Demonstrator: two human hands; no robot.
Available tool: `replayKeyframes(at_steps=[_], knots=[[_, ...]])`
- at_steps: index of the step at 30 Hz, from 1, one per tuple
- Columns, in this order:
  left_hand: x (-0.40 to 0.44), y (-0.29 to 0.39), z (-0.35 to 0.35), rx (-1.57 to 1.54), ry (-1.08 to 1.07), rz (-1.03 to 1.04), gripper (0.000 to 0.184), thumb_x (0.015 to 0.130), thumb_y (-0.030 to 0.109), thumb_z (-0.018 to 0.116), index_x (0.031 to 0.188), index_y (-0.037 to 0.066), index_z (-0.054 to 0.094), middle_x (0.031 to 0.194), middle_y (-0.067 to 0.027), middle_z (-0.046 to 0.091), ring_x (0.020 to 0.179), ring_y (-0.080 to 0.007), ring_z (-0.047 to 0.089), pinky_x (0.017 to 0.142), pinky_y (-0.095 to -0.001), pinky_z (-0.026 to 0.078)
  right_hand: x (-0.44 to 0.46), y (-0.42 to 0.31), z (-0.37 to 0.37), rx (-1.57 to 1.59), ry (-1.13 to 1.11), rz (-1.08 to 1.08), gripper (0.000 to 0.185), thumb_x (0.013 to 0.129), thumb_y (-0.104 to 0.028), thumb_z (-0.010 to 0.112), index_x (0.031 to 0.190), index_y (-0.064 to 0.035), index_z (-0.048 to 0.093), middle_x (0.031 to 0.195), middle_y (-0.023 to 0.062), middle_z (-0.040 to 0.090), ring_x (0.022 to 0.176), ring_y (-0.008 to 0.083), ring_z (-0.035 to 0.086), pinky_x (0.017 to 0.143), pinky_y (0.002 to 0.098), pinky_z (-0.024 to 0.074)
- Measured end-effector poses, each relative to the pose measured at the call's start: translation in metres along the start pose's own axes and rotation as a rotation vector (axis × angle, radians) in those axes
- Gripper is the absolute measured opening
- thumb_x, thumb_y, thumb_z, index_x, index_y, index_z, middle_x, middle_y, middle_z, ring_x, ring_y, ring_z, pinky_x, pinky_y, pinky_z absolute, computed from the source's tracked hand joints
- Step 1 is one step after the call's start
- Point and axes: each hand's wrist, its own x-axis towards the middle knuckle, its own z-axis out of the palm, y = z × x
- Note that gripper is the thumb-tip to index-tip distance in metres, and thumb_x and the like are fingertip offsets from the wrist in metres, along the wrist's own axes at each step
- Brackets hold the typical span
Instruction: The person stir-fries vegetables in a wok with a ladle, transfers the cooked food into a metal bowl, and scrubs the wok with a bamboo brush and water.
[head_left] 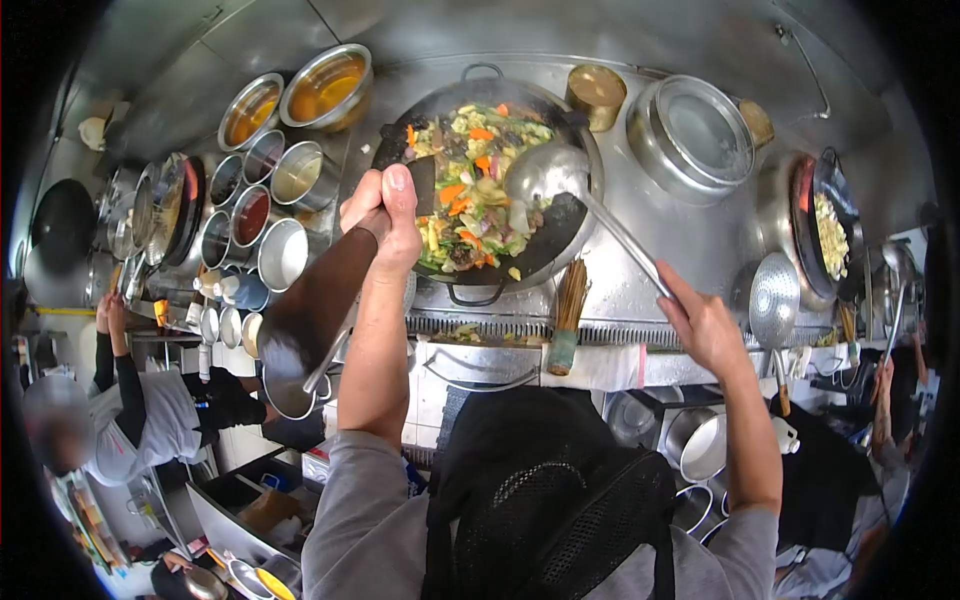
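A dark wok (570, 240) holds mixed vegetables (470, 190) with orange, green and pale pieces. My left hand (385, 215) is closed near the wok's left side, around the upper end of a dark, blurred handle-like object (325, 290) that slants down to the left. On the right, my right hand (705, 325) is closed on the long handle of a metal ladle (548, 178). The ladle's bowl rests over the food at the right of the wok.
Metal containers of sauces (250, 215) and two bowls of orange liquid (325, 88) stand left. A lidded pot (705, 130), a bamboo brush (568, 315) and a perforated skimmer (774, 300) are around the right side. Other people (150, 420) work at both sides.
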Motion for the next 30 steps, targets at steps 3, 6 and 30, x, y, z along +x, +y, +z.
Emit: replayKeyframes(at_steps=[3,6,30], knots=[[0.006,0.016,0.017,-0.108,0.128,0.01,0.037,0.103,0.02,0.066,0.076,0.006,0.046,0.066,-0.0033,0.054,0.056,-0.0099,0.045,0.052,-0.0296,0.036,-0.011,0.003,0.029,0.304,0.066,-0.161,0.052,0.101,-0.024,0.066,0.151,-0.018,0.053,0.105,0.0281,0.073,0.095,0.0474,0.07,0.083,0.0527,0.0575],[0.001,0.036,0.044,0.195,0.08,0.219,0.038,0.102,0.014,0.066,0.069,0.003,0.049,0.059,-0.0012,0.053,0.055,-0.0075,0.045,0.05,-0.0288,0.037,0.009,-0.027,0.066,0.446,-0.13,-0.003,0.05,0.102,-0.024,0.064,0.151,-0.0165,0.053,0.107,0.0282,0.072,0.095,0.0486,0.07,0.085,0.0523,0.0558],[-0.21,0.028,0.301,-0.24,-1.057,0.946,0.032,0.092,0.041,0.069,0.074,0.018,0.057,0.071,0.0034,0.056,0.074,-0.0217,0.062,0.075,-0.04,0.046,-0.014,0.094,-0.046,0.608,0.123,0.146,0.056,0.099,-0.01,0.066,0.153,-0.0067,0.052,0.073,-0.0061,0.052,0.058,0.0061,0.04,0.052,0.0258,0.0363]])
